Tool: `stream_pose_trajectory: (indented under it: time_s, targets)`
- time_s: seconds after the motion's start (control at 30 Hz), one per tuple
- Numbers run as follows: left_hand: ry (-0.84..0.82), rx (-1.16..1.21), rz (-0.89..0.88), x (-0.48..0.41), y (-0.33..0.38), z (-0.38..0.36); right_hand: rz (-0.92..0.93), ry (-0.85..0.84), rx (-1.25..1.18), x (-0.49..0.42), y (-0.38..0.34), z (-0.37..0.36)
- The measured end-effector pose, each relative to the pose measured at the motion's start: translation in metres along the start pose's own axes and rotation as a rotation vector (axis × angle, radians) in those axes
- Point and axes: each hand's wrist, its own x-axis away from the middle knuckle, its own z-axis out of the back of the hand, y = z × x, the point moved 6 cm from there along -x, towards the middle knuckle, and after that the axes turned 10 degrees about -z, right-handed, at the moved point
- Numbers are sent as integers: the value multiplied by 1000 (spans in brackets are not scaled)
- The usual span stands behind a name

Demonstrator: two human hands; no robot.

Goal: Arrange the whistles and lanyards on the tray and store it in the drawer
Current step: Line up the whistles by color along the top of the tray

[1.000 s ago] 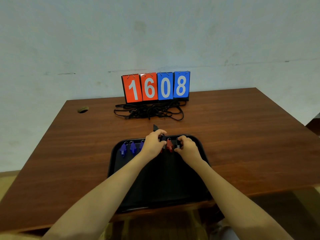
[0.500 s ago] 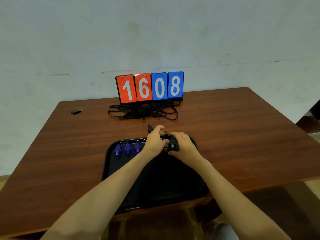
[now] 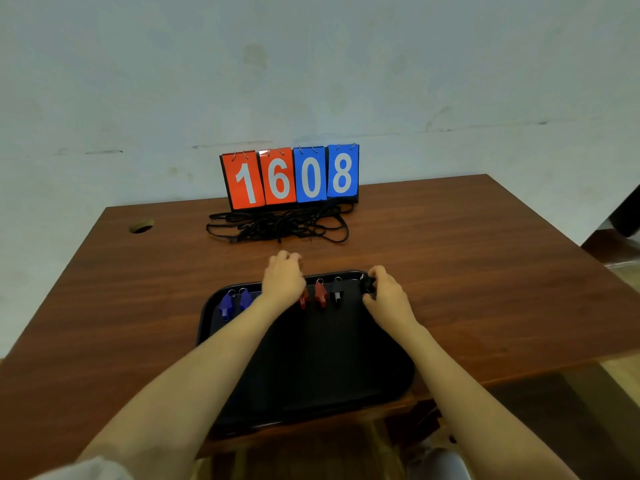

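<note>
- Black tray (image 3: pixel 311 382) lies flat on the brown table (image 3: pixel 467 271), at the near edge, right in front of the person.
- Whistles sit in a row along the tray's far rim, rings toward the rim.
- From the person's left there are two blue whistles (image 3: pixel 227 304) side by side, then a gap covered by the left wrist. After that come two red whistles (image 3: pixel 320 295), the first one half hidden by the hand, then a black whistle (image 3: pixel 337 294).
- Right hand (image 3: pixel 388 296) is at the tray's far right corner, thumb and fingers curled and pinching a second black whistle (image 3: pixel 369 285) just inside the rim. It is near the black one in the row but apart from it.
- Left hand (image 3: pixel 283 278) reaches over the far rim, near its middle, with the knuckles past the tray above the table. Fingers are curled under, and I cannot tell whether they hold anything.
- Both forearms stretch over the tray, which is bare in its near half.
- Lanyards (image 3: pixel 277 226) are a loose black tangle on the table, well beyond the tray, none on it.
- Flip scoreboard (image 3: pixel 291 176) stands right behind the tangle at the table's far edge. It reads 1 6 on orange cards and 0 8 on blue.
- There is a round cable hole (image 3: pixel 141 226) in the far left of the tabletop.
- Pale wall (image 3: pixel 311 64) is behind.
</note>
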Motion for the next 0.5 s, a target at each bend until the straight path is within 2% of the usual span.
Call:
stream_pose_trajectory:
  time_s: [0.1, 0.17, 0.5]
  targets:
    - [-126, -260, 31, -11, -24, -2, 10, -24, 68, -4, 3, -4]
    - [-176, -319, 35, -20, -31, -6, 29, -42, 101, -7, 3, -8]
    - [-227, -225, 17, -47, -40, -23, 83, -57, 100, -20, -3, -17]
